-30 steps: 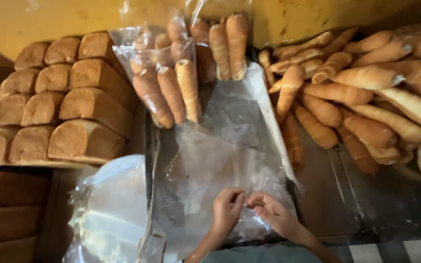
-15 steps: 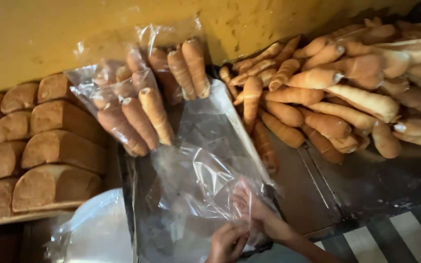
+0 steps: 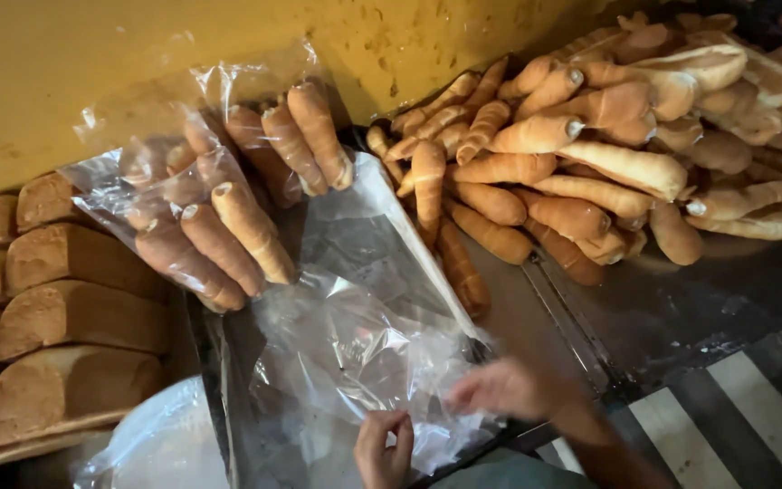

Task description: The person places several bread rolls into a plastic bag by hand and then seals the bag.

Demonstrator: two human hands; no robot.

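Already two clear plastic bags have been filled, while the empty clear bag (image 3: 364, 353) in hand holds nothing yet, so the work looks partly done: some rolls are packed, and a large loose heap is still unbagged. That empty bag lies flat and crinkled at the near edge of the dark metal tabletop (image 3: 681, 308), on top of what seems to be a stack of more flat bags. The left hand (image 3: 384, 448) pinches its near edge between thumb and fingertips; the right hand (image 3: 509, 389) is blurred, its fingers loosely curled at the bag's right edge, and whether it truly grips the film I cannot tell. Just beyond the empty bag, leaning toward the yellow wall (image 3: 138, 63), sits one filled bag of long rolls (image 3: 201, 235), and a second filled bag (image 3: 291, 136) stands behind it, both transparent with open, ruffled tops. To the right of the empty bag the pile of loose long rolls (image 3: 590, 154) spreads across the tabletop. To its left, rows of brown loaves (image 3: 56, 317) sit side by side, and a whitish plastic bag (image 3: 165, 444) bulges at the near left. No label or sign is readable anywhere.
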